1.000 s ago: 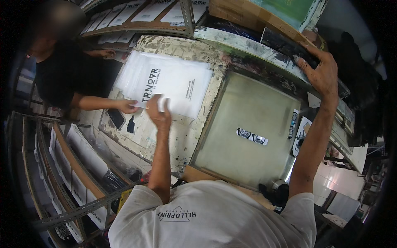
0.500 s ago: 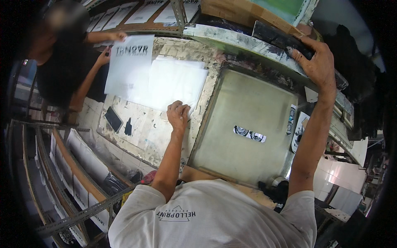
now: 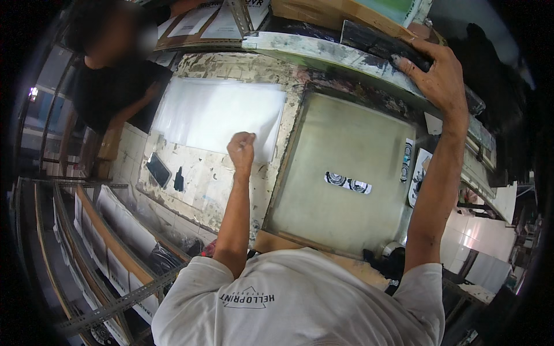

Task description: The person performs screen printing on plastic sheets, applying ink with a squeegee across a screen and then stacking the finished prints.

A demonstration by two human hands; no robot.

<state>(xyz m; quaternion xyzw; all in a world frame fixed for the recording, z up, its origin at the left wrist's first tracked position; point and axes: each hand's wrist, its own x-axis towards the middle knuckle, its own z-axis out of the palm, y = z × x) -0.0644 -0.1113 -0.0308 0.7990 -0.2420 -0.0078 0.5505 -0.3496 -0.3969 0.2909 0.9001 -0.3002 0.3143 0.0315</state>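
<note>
My left hand [image 3: 240,151] is closed in a pinch at the near right corner of a thin white sheet [image 3: 213,112], perhaps plastic. That corner looks creased and slightly raised; several sheets seem to lie in a loose stack. At the far right, my right hand [image 3: 443,81] is wrapped over a black, ink-stained bar [image 3: 375,43] along a paint-smeared frame [image 3: 323,55]. The thumb presses on the near side; the other fingers are partly hidden behind.
A framed greenish panel [image 3: 323,138] bearing stickers lies right of the sheets. A phone [image 3: 158,169] rests on the stained table [image 3: 202,196]. A co-worker in black [image 3: 115,86] stands far left by racks of printed sheets [image 3: 236,23]. More racks [image 3: 98,230] stand near left.
The co-worker has carried a printed sheet off the stack toward the far rack. My left hand has shifted slightly left and away from me, pinching the corner. My right hand keeps its hold.
</note>
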